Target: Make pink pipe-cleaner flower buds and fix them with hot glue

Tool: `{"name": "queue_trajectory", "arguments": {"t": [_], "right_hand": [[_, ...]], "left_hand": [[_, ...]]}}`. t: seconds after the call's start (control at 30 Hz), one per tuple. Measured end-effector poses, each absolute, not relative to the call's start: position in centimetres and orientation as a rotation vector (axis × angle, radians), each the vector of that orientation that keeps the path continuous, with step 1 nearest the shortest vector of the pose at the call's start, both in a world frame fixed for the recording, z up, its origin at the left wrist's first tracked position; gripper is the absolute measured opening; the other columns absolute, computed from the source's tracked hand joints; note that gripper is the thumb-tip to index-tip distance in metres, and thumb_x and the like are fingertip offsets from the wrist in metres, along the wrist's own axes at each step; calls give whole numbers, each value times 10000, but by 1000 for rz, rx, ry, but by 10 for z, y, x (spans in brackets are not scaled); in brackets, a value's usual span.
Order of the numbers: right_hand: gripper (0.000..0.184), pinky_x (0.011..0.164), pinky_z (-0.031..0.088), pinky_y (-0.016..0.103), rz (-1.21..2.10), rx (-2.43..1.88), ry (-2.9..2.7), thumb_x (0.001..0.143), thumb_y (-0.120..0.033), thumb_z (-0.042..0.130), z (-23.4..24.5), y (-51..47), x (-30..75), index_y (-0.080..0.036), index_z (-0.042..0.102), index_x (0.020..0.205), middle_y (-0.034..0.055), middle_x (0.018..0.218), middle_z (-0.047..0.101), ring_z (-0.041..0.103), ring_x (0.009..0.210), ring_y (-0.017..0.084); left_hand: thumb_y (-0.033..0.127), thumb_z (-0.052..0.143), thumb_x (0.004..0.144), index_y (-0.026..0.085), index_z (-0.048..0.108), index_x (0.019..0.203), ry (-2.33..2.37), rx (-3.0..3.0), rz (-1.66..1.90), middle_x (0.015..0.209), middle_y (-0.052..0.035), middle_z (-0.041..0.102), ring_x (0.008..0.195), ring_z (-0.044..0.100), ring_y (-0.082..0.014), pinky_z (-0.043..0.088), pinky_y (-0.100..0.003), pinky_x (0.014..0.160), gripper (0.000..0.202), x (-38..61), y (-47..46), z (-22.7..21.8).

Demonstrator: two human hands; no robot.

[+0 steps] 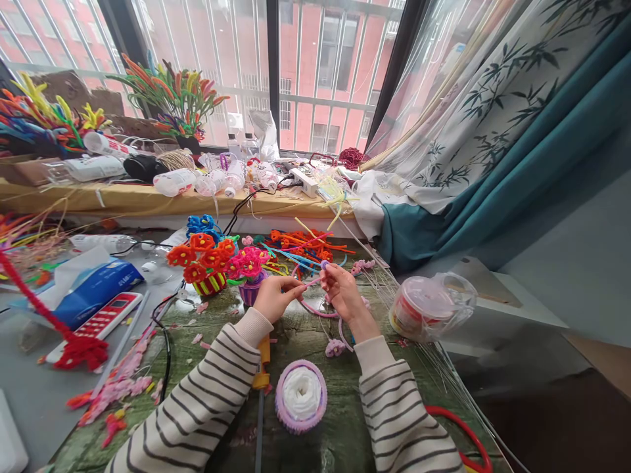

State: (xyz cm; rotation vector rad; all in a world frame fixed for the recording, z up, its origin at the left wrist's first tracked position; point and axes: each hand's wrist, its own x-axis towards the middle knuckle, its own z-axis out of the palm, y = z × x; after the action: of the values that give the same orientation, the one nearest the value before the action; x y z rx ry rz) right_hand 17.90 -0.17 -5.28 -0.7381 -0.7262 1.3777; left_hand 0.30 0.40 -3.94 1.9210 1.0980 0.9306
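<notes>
My left hand (277, 295) and my right hand (342, 291) meet over the green table (296, 335), both in striped sleeves. Each pinches part of a pink pipe cleaner (315, 307) that loops down between them. The right fingertips hold a small lilac coil (324, 265) at its top end. A lilac pipe-cleaner pot (301, 396) with white filling sits near me, between my forearms. A small pink curl (334, 347) lies by my right wrist.
Orange (204, 256) and pink (249, 263) pipe-cleaner flowers in small pots stand beyond my left hand. Loose pipe cleaners (300, 246) lie behind. A bagged tub (426, 307) sits right, a tissue pack (96, 289) and calculator (103, 318) left. The window ledge (148, 197) holds bottles.
</notes>
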Motion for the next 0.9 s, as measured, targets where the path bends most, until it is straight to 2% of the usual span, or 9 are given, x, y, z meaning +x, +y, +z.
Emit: {"name": "queue_trajectory", "arguments": {"t": [0.2, 0.37, 0.57, 0.77, 0.9], "right_hand": [[269, 416, 351, 214, 1391, -718, -706, 641, -369, 794, -57, 2, 177, -188, 616, 727, -52, 559, 540, 448, 451, 79], [261, 452, 381, 220, 1399, -715, -750, 633, -340, 809, -56, -2, 169, -182, 625, 731, -39, 593, 577, 478, 479, 83], [267, 512, 430, 241, 1395, -741, -819, 615, -336, 827, -57, -5, 162, -167, 651, 723, -13, 614, 634, 541, 511, 105], [271, 533, 441, 246, 1365, -752, -839, 634, -359, 817, -59, -4, 165, -176, 651, 744, -9, 635, 655, 562, 528, 114], [272, 519, 422, 244, 1360, -749, -871, 640, -369, 812, -59, -4, 165, -177, 650, 745, -14, 618, 633, 537, 518, 109]], "left_hand": [[542, 593, 795, 130, 666, 787, 1035, 1851, 900, 687, -95, 747, 602, 667, -191, 484, -260, 533, 418, 3, 8, -44], [429, 562, 855, 166, 631, 772, 1148, 1928, 937, 666, -44, 722, 611, 649, -169, 461, -244, 561, 284, 8, 3, -48], [295, 551, 888, 201, 631, 750, 1306, 2082, 914, 518, 26, 601, 491, 542, -143, 352, -233, 537, 186, 12, -1, -45], [168, 526, 888, 205, 605, 747, 1335, 2173, 889, 601, 2, 633, 570, 574, -160, 365, -241, 592, 166, 13, -2, -41], [205, 540, 889, 202, 617, 752, 1330, 2193, 896, 679, -21, 665, 629, 598, -172, 373, -244, 609, 157, 16, -2, -40]]}}
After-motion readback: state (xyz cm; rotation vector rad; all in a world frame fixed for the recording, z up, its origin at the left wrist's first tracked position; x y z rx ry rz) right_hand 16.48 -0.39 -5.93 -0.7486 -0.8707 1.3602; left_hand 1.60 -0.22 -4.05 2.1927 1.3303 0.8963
